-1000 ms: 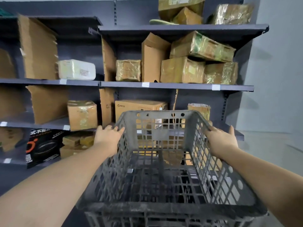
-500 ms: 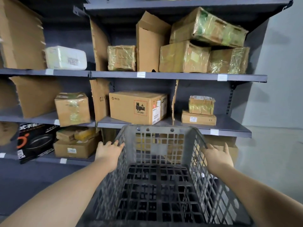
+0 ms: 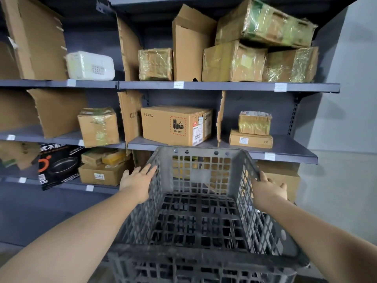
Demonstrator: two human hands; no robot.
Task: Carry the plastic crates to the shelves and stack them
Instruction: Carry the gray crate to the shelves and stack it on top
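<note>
A dark grey plastic crate (image 3: 201,211) with lattice walls and nothing inside is held low between my arms, in front of the grey shelves (image 3: 228,86). Its far rim sits just below the edge of the shelf carrying the PICO carton (image 3: 176,124). My left hand (image 3: 136,181) presses flat against the outside of the crate's left wall, fingers straight. My right hand (image 3: 268,187) presses the outside of the right wall, with the thumb up by the rim. Below the near rim more grey lattice shows; whether it is a second crate I cannot tell.
The shelves hold taped cardboard boxes, upright cardboard dividers, a white package (image 3: 90,66) and a black pan box (image 3: 59,165). Part of the shelf right of two small stacked boxes (image 3: 253,129) is bare. A pale wall and floor lie to the right.
The crate has come down from in front of the PICO carton to below that shelf's edge, and the shelves look closer. Both hands stay on the crate's side walls.
</note>
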